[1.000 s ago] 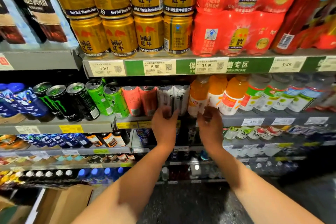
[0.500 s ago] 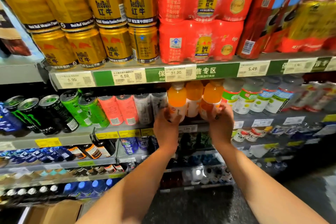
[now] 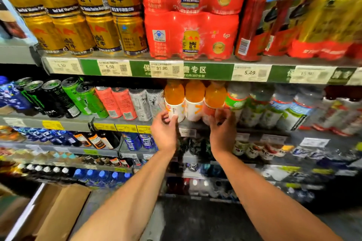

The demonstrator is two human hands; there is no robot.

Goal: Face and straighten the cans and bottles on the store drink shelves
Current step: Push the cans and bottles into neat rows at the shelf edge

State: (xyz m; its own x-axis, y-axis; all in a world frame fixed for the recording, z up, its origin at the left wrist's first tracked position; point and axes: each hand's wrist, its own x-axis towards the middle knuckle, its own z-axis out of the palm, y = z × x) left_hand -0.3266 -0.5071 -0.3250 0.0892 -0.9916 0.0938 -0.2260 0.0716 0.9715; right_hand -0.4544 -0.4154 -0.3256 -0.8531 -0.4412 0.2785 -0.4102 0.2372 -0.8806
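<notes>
Three orange drink bottles stand side by side on the second shelf (image 3: 125, 123): the left orange bottle (image 3: 174, 98), the middle one (image 3: 194, 100) and the right orange bottle (image 3: 215, 98). My left hand (image 3: 164, 132) curls its fingers round the base of the left bottle. My right hand (image 3: 222, 129) grips the lower part of the right bottle, covering its label. The middle bottle stands untouched between them. Tall silver, pink, green and black cans (image 3: 121, 103) line the shelf to the left.
Gold Red Bull cans (image 3: 101, 31) and red multipacks (image 3: 191, 33) fill the shelf above. Clear bottles with green labels (image 3: 254, 107) stand right of the orange ones. Lower shelves hold small bottles. A cardboard box (image 3: 58, 211) sits on the floor at lower left.
My hands moved right from the silver cans to the orange bottles a second ago. Since then the view has come closer and both hands stay on the outer orange bottles.
</notes>
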